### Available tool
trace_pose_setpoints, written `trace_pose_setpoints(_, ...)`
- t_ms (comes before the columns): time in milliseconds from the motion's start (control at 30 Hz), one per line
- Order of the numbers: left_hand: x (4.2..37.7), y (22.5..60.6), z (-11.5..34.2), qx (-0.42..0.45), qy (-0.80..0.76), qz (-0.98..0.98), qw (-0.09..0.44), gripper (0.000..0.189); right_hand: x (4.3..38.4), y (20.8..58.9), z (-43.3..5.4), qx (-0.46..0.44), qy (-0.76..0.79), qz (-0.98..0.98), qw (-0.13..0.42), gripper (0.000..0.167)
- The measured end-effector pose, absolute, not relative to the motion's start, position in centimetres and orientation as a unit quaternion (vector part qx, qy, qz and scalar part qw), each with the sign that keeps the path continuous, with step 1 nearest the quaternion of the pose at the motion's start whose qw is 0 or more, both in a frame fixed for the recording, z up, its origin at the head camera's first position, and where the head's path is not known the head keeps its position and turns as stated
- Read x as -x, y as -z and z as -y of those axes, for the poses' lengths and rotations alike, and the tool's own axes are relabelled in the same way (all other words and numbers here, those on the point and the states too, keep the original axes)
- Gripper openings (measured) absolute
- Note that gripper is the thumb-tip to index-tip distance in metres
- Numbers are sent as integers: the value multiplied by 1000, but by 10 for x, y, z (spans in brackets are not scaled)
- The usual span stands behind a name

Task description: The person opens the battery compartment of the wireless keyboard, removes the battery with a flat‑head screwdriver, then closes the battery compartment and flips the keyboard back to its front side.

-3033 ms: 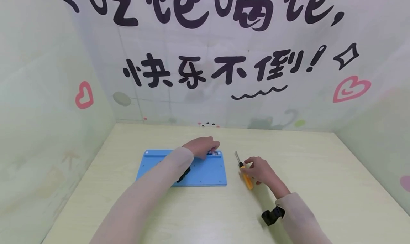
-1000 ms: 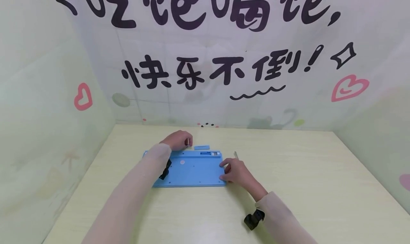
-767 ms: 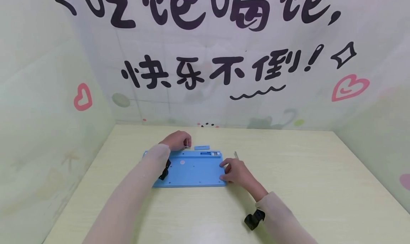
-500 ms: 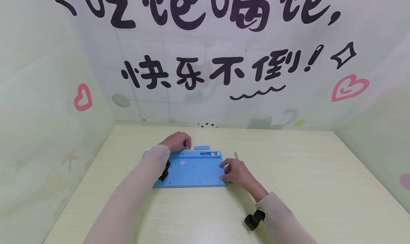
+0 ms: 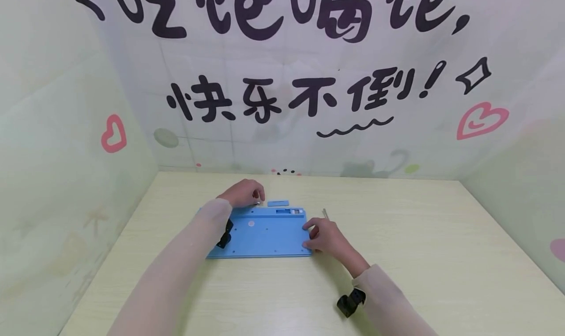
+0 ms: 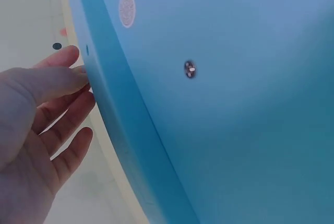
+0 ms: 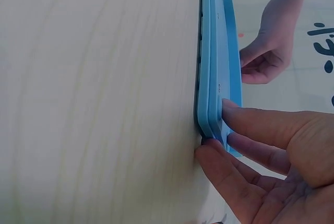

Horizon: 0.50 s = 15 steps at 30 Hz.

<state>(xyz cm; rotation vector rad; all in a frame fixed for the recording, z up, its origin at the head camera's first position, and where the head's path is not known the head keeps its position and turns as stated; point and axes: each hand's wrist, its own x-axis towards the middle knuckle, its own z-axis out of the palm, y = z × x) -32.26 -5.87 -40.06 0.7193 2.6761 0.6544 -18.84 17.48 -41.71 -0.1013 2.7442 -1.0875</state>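
Note:
A light blue keyboard [image 5: 273,235] lies face down on the table, its small battery compartment [image 5: 283,211] uncovered at the back right. Just behind it rests the loose blue battery cover [image 5: 278,203]. My left hand [image 5: 242,194] is at the keyboard's back edge, fingers loosely bent, above a small silvery battery-like piece [image 5: 258,203]. In the left wrist view the thumb and index fingertips of the left hand [image 6: 36,109] are partly hidden behind the edge. My right hand [image 5: 327,238] pinches the keyboard's right end; the right wrist view shows the thumb [image 7: 255,122] on top.
A screwdriver's metal shaft [image 5: 325,214] sticks out behind my right hand, which hides its handle. The pale wood table [image 5: 273,297] is closed in by a printed back wall [image 5: 282,144] and side walls. My left forearm covers the keyboard's left end.
My left hand has left the compartment for the back edge, lowering a small silvery piece there. The cover now lies behind the keyboard. My right hand has moved from the orange-handled screwdriver to the keyboard.

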Motion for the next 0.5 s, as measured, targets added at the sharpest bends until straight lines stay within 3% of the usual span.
trace_pose_setpoints(500,297,386,58,-257,-227,-921,184,11,188,418,-175,33,365,-926,93,35)
